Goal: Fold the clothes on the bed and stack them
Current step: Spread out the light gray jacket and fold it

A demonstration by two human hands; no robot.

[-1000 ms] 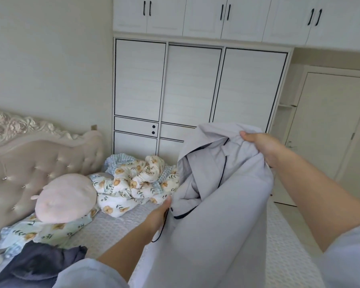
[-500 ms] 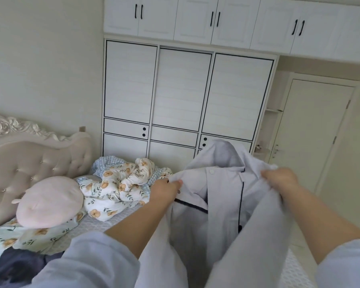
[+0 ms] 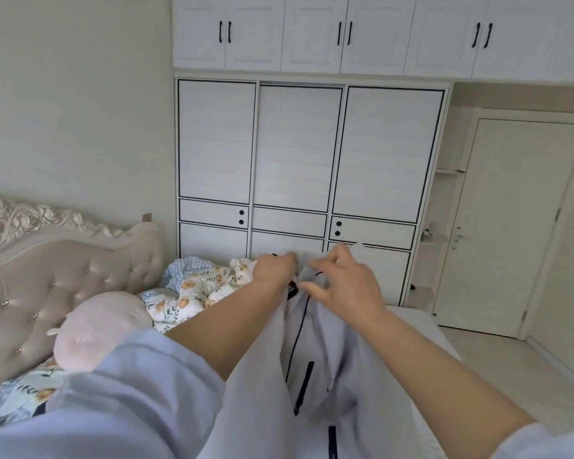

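Two hands hold up a soft pale grey pyjama shirt with thin dark piping [image 3: 315,376] in front of the bed.

The left hand [image 3: 274,271] grips the top of the smooth, floppy shirt with curled fingers. The right hand [image 3: 345,286] is just beside it, with its thumb and fingers spread at the cloth (I cannot tell if they pinch it). Half a second ago the hands were wide apart with the shirt spread open; now they are close together and the shirt hangs in a narrow bunch. Behind, a crumpled flower-print quilt [image 3: 196,289] and a round pink plush cushion [image 3: 96,329] lie on the bed with the padded, buttoned headboard [image 3: 63,276]. A white wardrobe [image 3: 299,150] stands at the back.
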